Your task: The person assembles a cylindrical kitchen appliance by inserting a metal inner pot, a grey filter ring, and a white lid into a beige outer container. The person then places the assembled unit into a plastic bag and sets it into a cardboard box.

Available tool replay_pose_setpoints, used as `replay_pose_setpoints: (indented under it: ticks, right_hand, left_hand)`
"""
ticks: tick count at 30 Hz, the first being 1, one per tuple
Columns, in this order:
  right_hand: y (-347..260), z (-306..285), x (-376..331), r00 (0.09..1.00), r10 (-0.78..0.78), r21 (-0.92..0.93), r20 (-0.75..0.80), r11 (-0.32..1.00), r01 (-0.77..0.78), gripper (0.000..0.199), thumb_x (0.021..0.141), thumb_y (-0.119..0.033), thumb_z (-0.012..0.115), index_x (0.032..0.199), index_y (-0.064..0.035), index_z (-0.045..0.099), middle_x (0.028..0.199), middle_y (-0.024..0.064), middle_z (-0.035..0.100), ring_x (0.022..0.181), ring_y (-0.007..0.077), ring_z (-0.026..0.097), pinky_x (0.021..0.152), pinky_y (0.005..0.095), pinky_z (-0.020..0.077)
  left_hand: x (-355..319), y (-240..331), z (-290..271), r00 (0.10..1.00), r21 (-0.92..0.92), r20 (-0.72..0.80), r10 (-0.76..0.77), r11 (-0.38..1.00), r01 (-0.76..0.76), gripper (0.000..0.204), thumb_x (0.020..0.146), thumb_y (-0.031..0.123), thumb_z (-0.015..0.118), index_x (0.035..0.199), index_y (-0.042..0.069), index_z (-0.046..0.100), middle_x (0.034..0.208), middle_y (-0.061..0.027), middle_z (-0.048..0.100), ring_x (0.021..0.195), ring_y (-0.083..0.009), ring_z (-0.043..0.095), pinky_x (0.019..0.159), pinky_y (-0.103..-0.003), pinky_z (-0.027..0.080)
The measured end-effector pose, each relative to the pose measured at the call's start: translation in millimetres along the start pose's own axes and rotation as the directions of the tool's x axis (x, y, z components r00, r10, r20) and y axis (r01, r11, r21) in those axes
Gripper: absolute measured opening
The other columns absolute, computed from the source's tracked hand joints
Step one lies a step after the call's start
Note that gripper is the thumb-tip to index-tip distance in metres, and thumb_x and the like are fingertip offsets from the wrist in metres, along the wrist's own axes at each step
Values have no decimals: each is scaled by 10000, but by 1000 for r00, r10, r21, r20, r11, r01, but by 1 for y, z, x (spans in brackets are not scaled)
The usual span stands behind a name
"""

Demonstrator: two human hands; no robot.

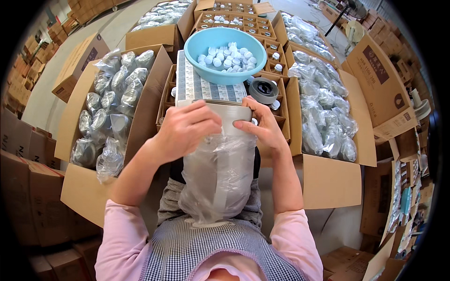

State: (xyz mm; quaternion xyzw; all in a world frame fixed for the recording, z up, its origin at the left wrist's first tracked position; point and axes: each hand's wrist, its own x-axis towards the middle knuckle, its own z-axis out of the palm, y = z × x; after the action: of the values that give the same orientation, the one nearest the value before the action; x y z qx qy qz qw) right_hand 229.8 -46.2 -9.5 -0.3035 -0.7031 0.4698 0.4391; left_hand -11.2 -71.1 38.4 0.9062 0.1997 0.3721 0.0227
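Nearest the body, over a checked apron (197, 248), both hands grip a grey metal container (229, 117) half sheathed in a clear plastic bag (218, 178). The left hand (185, 129) curls over its rim from the left, fingers clamped on top; the right hand (262, 129) pinches the rim and bag edge from the right. The bag hangs down toward the lap.

Just beyond the hands lies an open divided carton (281, 93), its cells holding small jars. A flat stack of striped boxes (201, 86) rests across it, and a blue basin (225, 54) of white caps (227, 58) sits at its far edge. A grey tape roll (263, 90) lies by the basin's right side.

At left an open cardboard box (75, 187) is full of bagged containers (110, 110); a matching box (328, 182) at right holds more. Their raised flaps wall in both elbows. Farther cartons crowd the pale concrete floor (117, 28), with stacked boxes along the room's left edge.
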Motion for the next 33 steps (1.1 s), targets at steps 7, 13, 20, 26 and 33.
replay_pose_setpoints:
  ticks: [7, 13, 20, 26, 33]
  right_hand:
    - [-6, 3, 12, 997, -14, -81, 78, 997, 20, 300, 756, -198, 767, 804, -16, 534, 746, -1, 449, 758, 106, 423, 656, 266, 355]
    - [4, -4, -3, 998, 48, -101, -28, 994, -50, 336, 755, -240, 767, 828, -12, 531, 801, 29, 458, 775, 137, 432, 699, 280, 362]
    - [-2, -3, -9, 1000, 12, -391, 8, 920, -8, 865, 435, -199, 911, 1171, -20, 495, 1132, 117, 508, 1080, 274, 523, 965, 359, 419]
    - [0, 3, -5, 996, 85, -291, -9, 953, -84, 882, 402, -235, 928, 1147, -21, 505, 1142, 73, 513, 1084, 219, 514, 981, 361, 400]
    - [10, -2, -5, 999, 48, -329, 2, 943, -45, 959, 405, -372, 948, 1169, -24, 486, 1182, 97, 476, 1184, 270, 477, 1024, 398, 372]
  left_hand:
    - [-15, 32, -24, 989, -101, -141, -42, 995, 28, 99, 657, 61, 652, 756, 56, 656, 792, -17, 653, 672, -180, 596, 548, -284, 481]
    - [-40, 19, -50, 821, -164, -394, -414, 910, 380, 109, 766, -27, 726, 794, 39, 644, 835, -72, 646, 675, -104, 590, 546, -225, 451]
    - [-167, -101, 33, -3, -570, -61, -998, 33, 821, 111, 816, 93, 764, 846, 28, 679, 703, -6, 645, 581, -67, 570, 481, -235, 442]
    - [-262, -157, 110, -34, -407, -205, -978, 53, 912, 180, 741, 175, 835, 769, 49, 709, 658, -34, 664, 577, -103, 597, 547, -290, 480]
    - [-277, -163, 125, -157, -125, -396, -905, -117, 985, 671, 582, 371, 931, 1006, 25, 542, 899, -167, 684, 827, -298, 668, 757, -395, 520]
